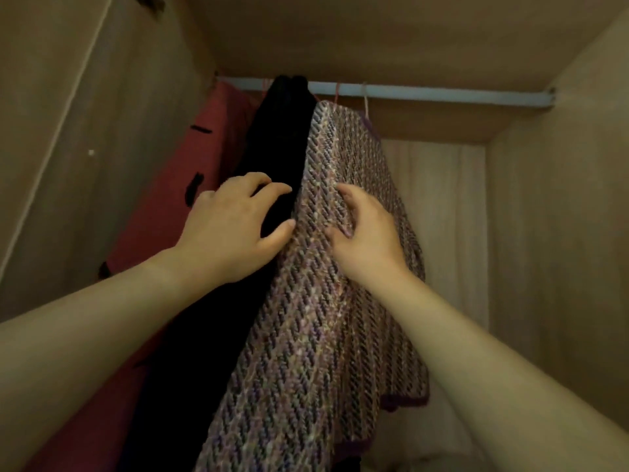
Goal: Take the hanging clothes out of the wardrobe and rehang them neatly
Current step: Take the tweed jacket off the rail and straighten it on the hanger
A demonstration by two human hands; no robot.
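Three garments hang from a pale rail inside the wardrobe. At the left is a red garment with black marks, then a black garment, then a purple-pink tweed garment on a pink hanger. My left hand lies on the black garment with fingers spread and slightly bent, its thumb touching the tweed's edge. My right hand pinches a fold of the tweed fabric between thumb and fingers.
Wooden wardrobe walls close in on the left and right, with the top panel just above the rail. The rail's right half carries nothing. The back panel shows behind the tweed.
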